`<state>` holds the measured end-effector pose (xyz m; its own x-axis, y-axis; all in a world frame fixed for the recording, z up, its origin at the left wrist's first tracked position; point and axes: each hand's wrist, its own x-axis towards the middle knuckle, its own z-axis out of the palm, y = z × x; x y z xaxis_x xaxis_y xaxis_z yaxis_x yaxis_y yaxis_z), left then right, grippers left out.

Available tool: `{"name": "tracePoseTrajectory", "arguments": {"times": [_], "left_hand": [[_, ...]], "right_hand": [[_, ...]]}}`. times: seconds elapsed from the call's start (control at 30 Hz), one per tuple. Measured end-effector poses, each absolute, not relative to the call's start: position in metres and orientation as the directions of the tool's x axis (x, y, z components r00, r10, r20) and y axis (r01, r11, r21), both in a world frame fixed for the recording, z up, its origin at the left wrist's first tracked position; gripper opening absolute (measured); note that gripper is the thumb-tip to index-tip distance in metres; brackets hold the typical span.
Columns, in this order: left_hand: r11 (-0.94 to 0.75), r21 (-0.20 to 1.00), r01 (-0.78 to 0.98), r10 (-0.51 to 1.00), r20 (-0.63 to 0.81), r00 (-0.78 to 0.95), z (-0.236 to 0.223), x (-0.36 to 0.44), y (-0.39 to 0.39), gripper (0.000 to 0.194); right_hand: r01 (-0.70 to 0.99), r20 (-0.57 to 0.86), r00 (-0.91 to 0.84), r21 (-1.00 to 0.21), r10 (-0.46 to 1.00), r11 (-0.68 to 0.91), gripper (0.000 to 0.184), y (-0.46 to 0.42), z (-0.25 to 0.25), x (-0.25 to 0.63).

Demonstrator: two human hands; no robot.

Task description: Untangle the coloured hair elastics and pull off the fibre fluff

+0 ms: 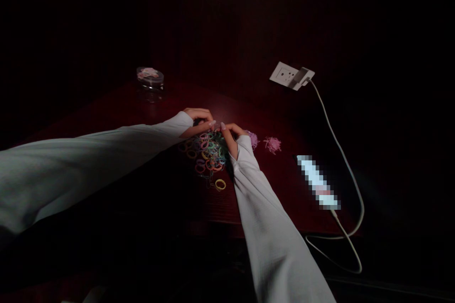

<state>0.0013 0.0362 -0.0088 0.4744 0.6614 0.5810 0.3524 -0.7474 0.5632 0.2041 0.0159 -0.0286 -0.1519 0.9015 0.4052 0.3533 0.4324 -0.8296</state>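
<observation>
My left hand (199,120) and my right hand (231,133) meet fingertip to fingertip over the far side of a heap of small colourful hair ties (208,154). Both are closed in a pinch, thumbs facing each other. Whatever lies between the fingertips is too small and dark to name. A yellow hair tie (220,184) lies apart at the near side of the heap. Just beyond my right wrist sits a purple clump (253,139) of thin strands or bands, partly hidden by the sleeve. To its right is a similar pink clump (273,145).
A round clear container (150,79) with a pink-patterned lid stands at the back left of the dark red table (263,189). On the right lies a lit phone (318,182), its white cable (339,147) looping to a charger in the wall socket (284,75). Surroundings are very dark.
</observation>
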Motion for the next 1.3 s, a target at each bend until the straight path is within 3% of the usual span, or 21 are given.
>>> {"name": "tracePoseTrajectory", "arguments": {"times": [1.3], "left_hand": [[-0.741, 0.594, 0.314, 0.665, 0.586, 0.463, -0.0172, 0.0034, 0.0409, 0.028]], "right_hand": [[0.358, 0.396, -0.17, -0.828, 0.902, 0.431, 0.051, 0.0137, -0.0288, 0.2013]]}}
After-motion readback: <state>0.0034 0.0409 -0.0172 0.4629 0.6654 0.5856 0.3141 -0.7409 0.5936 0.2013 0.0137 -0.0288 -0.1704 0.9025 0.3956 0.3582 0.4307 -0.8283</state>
